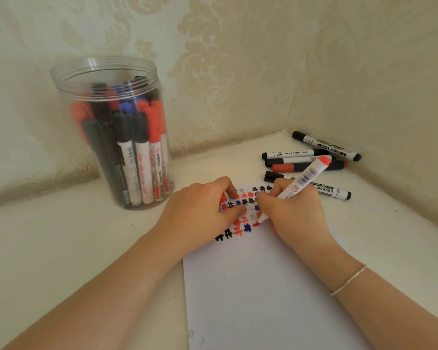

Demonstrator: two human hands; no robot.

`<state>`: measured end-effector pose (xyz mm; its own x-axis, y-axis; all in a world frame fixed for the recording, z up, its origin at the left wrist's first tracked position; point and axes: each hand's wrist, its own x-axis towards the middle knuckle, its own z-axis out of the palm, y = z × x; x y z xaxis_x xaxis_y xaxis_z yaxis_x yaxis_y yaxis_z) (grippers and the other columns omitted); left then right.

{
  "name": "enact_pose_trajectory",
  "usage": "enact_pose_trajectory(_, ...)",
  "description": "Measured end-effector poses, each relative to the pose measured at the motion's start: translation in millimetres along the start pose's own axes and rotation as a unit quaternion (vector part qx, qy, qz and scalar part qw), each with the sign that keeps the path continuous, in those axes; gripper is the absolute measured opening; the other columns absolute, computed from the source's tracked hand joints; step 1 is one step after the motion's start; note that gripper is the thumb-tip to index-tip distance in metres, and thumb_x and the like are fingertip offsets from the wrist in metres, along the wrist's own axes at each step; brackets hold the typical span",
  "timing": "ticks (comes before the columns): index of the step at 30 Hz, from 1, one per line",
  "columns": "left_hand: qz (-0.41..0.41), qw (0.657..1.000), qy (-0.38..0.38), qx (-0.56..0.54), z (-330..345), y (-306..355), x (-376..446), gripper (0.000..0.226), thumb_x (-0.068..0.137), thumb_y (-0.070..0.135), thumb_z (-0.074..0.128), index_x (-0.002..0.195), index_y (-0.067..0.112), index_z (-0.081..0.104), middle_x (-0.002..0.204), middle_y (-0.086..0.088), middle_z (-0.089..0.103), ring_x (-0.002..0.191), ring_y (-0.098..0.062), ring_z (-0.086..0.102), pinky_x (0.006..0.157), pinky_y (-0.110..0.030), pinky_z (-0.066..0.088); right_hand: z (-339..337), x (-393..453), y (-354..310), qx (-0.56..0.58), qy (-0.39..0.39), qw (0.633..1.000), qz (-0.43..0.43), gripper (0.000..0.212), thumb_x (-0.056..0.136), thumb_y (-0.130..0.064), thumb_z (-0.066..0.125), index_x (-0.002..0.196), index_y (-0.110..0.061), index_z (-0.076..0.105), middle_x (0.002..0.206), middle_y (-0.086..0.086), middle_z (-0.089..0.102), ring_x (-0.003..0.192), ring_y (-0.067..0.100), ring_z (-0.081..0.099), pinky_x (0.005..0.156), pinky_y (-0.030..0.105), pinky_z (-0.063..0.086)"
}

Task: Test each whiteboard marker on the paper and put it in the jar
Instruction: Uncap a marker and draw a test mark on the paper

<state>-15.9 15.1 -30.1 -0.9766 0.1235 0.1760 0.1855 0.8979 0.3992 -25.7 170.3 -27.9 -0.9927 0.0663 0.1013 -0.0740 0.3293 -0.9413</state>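
My right hand [293, 218] grips a white marker with a red end [304, 179], its tip down on the white paper [263, 294] among red, blue and black test marks. My left hand [202, 210] rests on the paper's top left part, fingers curled round a small red piece [223, 198], probably the cap. A clear plastic jar [111, 127] stands open at the left, holding several red, black and blue markers. Several loose markers [311, 162] lie in the back right corner.
The white surface meets patterned wallpaper walls at the back and right, forming a corner behind the loose markers. A thin bracelet [349, 280] circles my right wrist. Bare surface lies between the jar and the paper.
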Motion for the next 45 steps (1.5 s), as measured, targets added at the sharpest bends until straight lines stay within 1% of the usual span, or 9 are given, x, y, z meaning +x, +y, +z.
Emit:
enact_pose_trajectory(7, -0.003, 1.000, -0.001, 0.004, 0, 0, 1, 0.028, 0.086, 0.058, 0.053, 0.103, 0.037, 0.055, 0.058, 0.010, 0.048, 0.057, -0.006, 0.048, 0.047, -0.025, 0.028, 0, -4, -3, 0.009, -0.035, 0.999, 0.002, 0.024, 0.076, 0.003, 0.060, 0.058, -0.003, 0.046, 0.050, 0.018, 0.054, 0.034, 0.006, 0.034, 0.035, 0.014, 0.029)
enact_pose_trajectory(10, -0.003, 1.000, -0.002, 0.001, 0, 0, 1, 0.028, 0.086, 0.058, 0.053, 0.103, 0.036, 0.056, 0.060, 0.009, 0.050, 0.059, -0.007, 0.050, 0.048, -0.025, 0.028, 2, -2, 2, -0.010, -0.007, 1.000, -0.023, 0.040, 0.078, 0.003, 0.058, 0.053, -0.013, 0.031, 0.042, -0.008, 0.031, 0.038, 0.007, 0.024, 0.037, 0.013, 0.022)
enact_pose_trajectory(12, -0.001, 1.000, -0.002, 0.004, 0, 0, 0, 0.028, 0.086, 0.058, 0.053, 0.103, 0.036, 0.055, 0.061, 0.008, 0.051, 0.060, -0.008, 0.052, 0.048, -0.025, 0.028, 2, -1, 3, -0.007, 0.003, 1.000, -0.025, 0.042, 0.078, 0.002, 0.058, 0.053, -0.015, 0.028, 0.041, -0.012, 0.026, 0.038, 0.007, 0.023, 0.038, 0.013, 0.021)
enact_pose_trajectory(16, 0.001, 1.000, 0.000, 0.003, 0, -1, 0, 0.027, 0.086, 0.058, 0.052, 0.103, 0.036, 0.055, 0.059, 0.010, 0.048, 0.059, -0.007, 0.050, 0.048, -0.025, 0.027, -1, -3, -2, 0.020, -0.017, 1.000, -0.016, 0.024, 0.078, 0.001, 0.061, 0.059, 0.003, 0.047, 0.043, 0.008, 0.050, 0.032, 0.006, 0.036, 0.035, 0.014, 0.031)
enact_pose_trajectory(21, -0.002, 1.000, -0.001, 0.004, 0, 0, 0, 0.028, 0.086, 0.058, 0.052, 0.103, 0.036, 0.055, 0.058, 0.010, 0.047, 0.057, -0.006, 0.048, 0.047, -0.025, 0.026, 1, -3, 0, -0.007, -0.017, 1.000, -0.014, 0.025, 0.077, 0.000, 0.062, 0.061, 0.007, 0.044, 0.056, 0.028, 0.053, 0.040, 0.015, 0.039, 0.040, 0.019, 0.032)
enact_pose_trajectory(27, -0.003, 1.000, -0.004, 0.008, -2, 1, -1, 0.028, 0.087, 0.058, 0.052, 0.104, 0.036, 0.055, 0.058, 0.011, 0.046, 0.057, -0.005, 0.047, 0.047, -0.024, 0.026, -1, -1, 2, 0.004, -0.003, 1.000, 0.000, 0.028, 0.077, -0.001, 0.061, 0.057, -0.004, 0.043, 0.045, 0.008, 0.047, 0.036, 0.010, 0.036, 0.037, 0.016, 0.032)
enact_pose_trajectory(35, 0.002, 1.000, -0.004, 0.003, -3, 3, -1, 0.028, 0.087, 0.057, 0.052, 0.105, 0.035, 0.054, 0.058, 0.009, 0.048, 0.055, -0.006, 0.048, 0.046, -0.024, 0.026, 2, -1, 4, -0.026, -0.018, 0.999, -0.017, 0.032, 0.077, 0.002, 0.058, 0.056, -0.008, 0.037, 0.052, 0.008, 0.035, 0.043, 0.011, 0.027, 0.039, 0.017, 0.025)
enact_pose_trajectory(42, 0.026, 0.993, 0.015, -0.117, -5, 4, -6, 0.027, 0.098, 0.031, 0.034, 0.123, 0.030, 0.044, 0.069, 0.014, 0.047, 0.066, -0.004, 0.051, 0.057, -0.022, 0.034, -15, 4, 1, 0.224, 0.011, 0.974, 0.030, 0.029, 0.079, -0.017, 0.073, 0.076, 0.004, 0.053, 0.057, 0.016, 0.046, 0.035, 0.012, 0.030, 0.036, 0.019, 0.027)
enact_pose_trajectory(45, 0.043, 0.982, 0.008, -0.183, -7, 5, -6, 0.032, 0.100, 0.021, 0.033, 0.126, 0.029, 0.051, 0.090, 0.027, 0.047, 0.088, 0.004, 0.051, 0.075, -0.014, 0.039, -18, 6, 0, 0.299, -0.013, 0.954, 0.033, 0.018, 0.075, -0.017, 0.073, 0.075, -0.002, 0.062, 0.067, 0.013, 0.062, 0.052, 0.015, 0.056, 0.053, 0.026, 0.048)
